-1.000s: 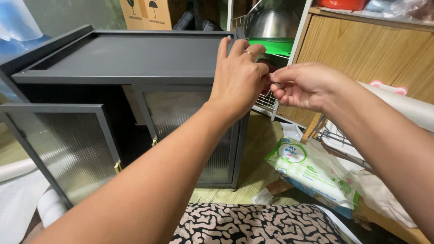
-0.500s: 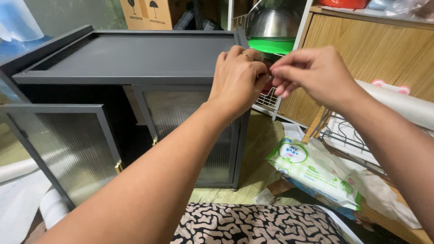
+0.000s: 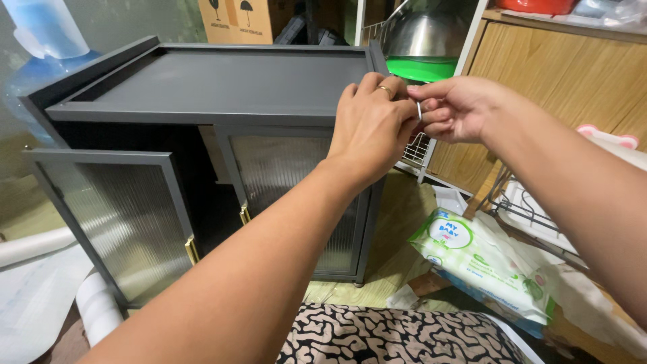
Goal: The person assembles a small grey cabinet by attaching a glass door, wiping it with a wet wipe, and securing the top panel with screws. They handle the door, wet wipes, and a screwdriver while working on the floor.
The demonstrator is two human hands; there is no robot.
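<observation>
Pinching a small metal pin (image 3: pixel 419 110) with right hand (image 3: pixel 453 108) fingertips, at the cabinet (image 3: pixel 222 84) top's right corner; left hand (image 3: pixel 372 125) curled beside, grip unclear. Likely light, stiff, slippery; best taken mid-shaft.

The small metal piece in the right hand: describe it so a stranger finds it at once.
Start at the dark grey cabinet and go to its right front corner, where both hands meet. The right hand pinches a thin silvery metal piece against the left hand, the only shiny sliver there.
</observation>
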